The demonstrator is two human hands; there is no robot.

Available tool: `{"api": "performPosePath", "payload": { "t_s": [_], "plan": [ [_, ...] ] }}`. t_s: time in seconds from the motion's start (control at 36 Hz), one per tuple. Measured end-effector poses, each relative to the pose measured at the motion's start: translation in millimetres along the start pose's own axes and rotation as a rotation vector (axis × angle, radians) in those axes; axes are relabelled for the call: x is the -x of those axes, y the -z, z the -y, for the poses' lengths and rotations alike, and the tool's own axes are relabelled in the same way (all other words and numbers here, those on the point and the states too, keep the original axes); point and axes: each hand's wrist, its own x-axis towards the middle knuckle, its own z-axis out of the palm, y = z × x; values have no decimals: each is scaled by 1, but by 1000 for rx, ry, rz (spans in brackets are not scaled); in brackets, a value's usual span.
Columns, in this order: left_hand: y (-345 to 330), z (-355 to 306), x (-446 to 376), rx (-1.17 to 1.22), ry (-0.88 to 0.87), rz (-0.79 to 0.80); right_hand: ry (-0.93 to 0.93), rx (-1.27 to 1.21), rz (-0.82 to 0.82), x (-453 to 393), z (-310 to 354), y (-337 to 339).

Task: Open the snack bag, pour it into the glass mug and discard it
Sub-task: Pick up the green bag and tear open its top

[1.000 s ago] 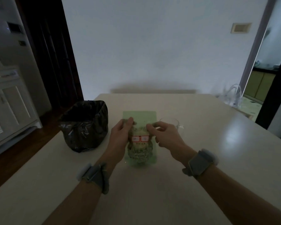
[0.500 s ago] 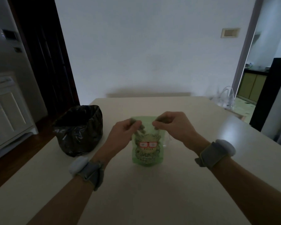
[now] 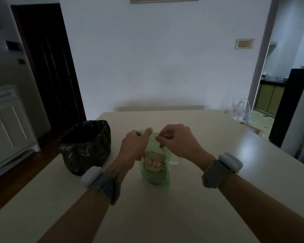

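Observation:
A green snack bag [image 3: 155, 170] with a red-glasses print stands upright on the pale table [image 3: 165, 207], mid-view. My left hand [image 3: 133, 146] pinches the bag's top edge on the left side. My right hand [image 3: 178, 140] pinches the top edge on the right, fingers curled. The glass mug [image 3: 174, 161] stands just behind the bag to the right; only a sliver of its clear wall shows under my right wrist.
A bin lined with a dark plastic bag [image 3: 85, 146] stands on the table's left side, close to my left forearm. A white cabinet [image 3: 5, 127] sits at the far left on the floor. A doorway opens at the right.
The bag went from lying flat under my hands to standing upright, and both hands moved up to its top edge. The view has tilted upward.

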Motion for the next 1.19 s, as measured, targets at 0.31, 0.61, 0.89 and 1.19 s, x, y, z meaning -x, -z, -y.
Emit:
{"api": "performPosePath", "payload": {
  "t_s": [0.31, 0.61, 0.89, 1.19],
  "plan": [
    [-3, -1, -1, 245, -2, 275, -343, -291, 354, -12, 15, 17],
    [4, 1, -2, 381, 8, 421, -497, -612, 490, -8, 9, 23],
    [1, 3, -6, 396, -10, 455, -558, -714, 510, -10, 3, 23],
    [-3, -18, -9, 51, -126, 246, -326, -344, 323, -17, 15, 15]
  ]
}}
